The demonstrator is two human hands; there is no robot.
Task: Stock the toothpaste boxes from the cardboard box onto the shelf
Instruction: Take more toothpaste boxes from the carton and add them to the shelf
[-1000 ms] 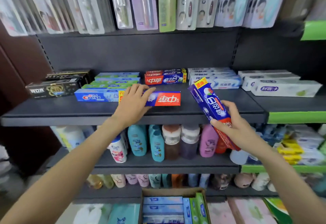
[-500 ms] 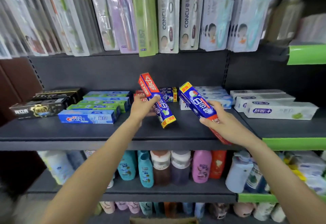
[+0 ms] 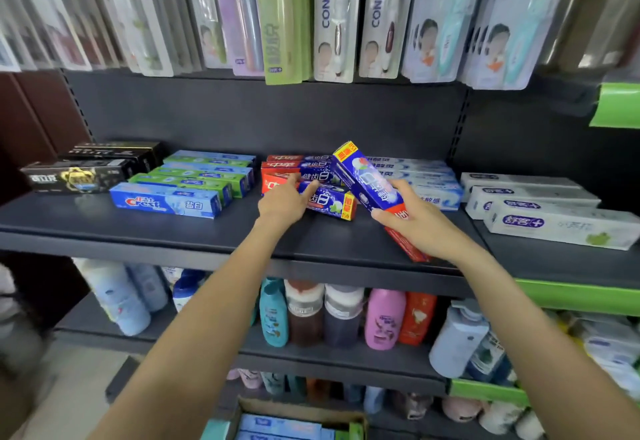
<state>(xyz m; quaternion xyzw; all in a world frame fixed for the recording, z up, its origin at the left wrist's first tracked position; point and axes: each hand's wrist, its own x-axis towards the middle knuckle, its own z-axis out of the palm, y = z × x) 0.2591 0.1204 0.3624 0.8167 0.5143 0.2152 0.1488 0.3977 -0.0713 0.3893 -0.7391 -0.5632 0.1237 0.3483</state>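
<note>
On the dark grey shelf (image 3: 173, 231) my left hand (image 3: 285, 200) holds the left end of a red-and-blue toothpaste box (image 3: 330, 201), fingers over its top. That box lies flat in front of a row of matching red-and-blue boxes (image 3: 298, 164). My right hand (image 3: 420, 223) grips a second red-and-blue toothpaste box (image 3: 363, 180); it is tilted, with its yellow-tagged end up and back over the row and its red end down at the shelf's front edge. The open cardboard box (image 3: 301, 412) sits at the bottom of the view with several blue boxes inside.
Black boxes (image 3: 76, 176), green and blue Crest boxes (image 3: 169, 200), pale blue boxes (image 3: 426, 180) and white boxes (image 3: 554, 221) fill other rows of the shelf. Toothbrush packs (image 3: 332, 17) hang above. Bottles (image 3: 343, 318) stand on the shelf below.
My left hand has lowered its box from tilted in the air to flat on the shelf before the matching row. My right hand has carried its box up and toward the row.
</note>
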